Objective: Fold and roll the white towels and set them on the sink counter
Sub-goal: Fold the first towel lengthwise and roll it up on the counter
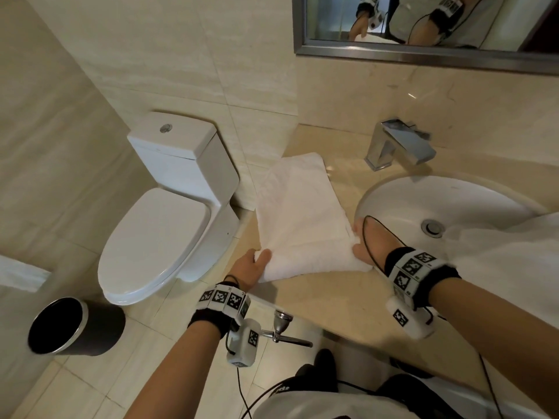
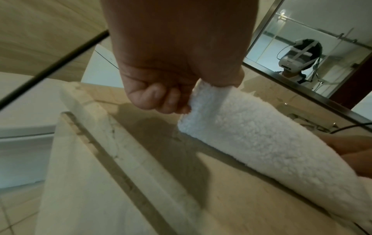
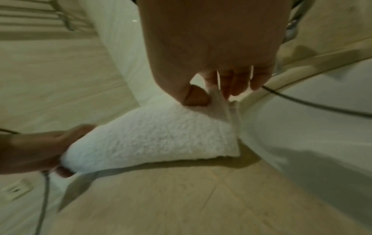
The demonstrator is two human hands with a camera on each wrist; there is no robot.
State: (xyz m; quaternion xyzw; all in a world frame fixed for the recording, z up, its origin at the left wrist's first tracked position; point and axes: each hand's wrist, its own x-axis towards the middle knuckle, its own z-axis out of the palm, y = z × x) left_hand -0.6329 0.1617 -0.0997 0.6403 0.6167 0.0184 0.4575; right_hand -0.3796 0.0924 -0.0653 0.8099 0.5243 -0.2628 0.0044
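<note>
The near left corner of the white towel [image 1: 298, 219] is gripped by the left hand [image 1: 249, 269], its fingers [image 2: 159, 98] curled under the thick folded edge and the thumb laid on top. The near right corner is pinched by the right hand [image 1: 370, 243] between thumb and fingers [image 3: 237, 85], at the rim of the basin. Both forearms are stretched forward over the counter edge, each wrist wrapped in a black band with printed markers. The towel is folded into a long strip and laid flat on the beige sink counter [image 1: 329, 300], its near end raised slightly by the two hands. The white basin [image 1: 402, 207] lies just right of the towel, with a chrome faucet [image 1: 399, 145] behind it. A white toilet [image 1: 169, 207] and a black bin [image 1: 75, 326] stand on the tiled floor to the left. A framed mirror [image 1: 423, 54] is mounted on the wall above.
</note>
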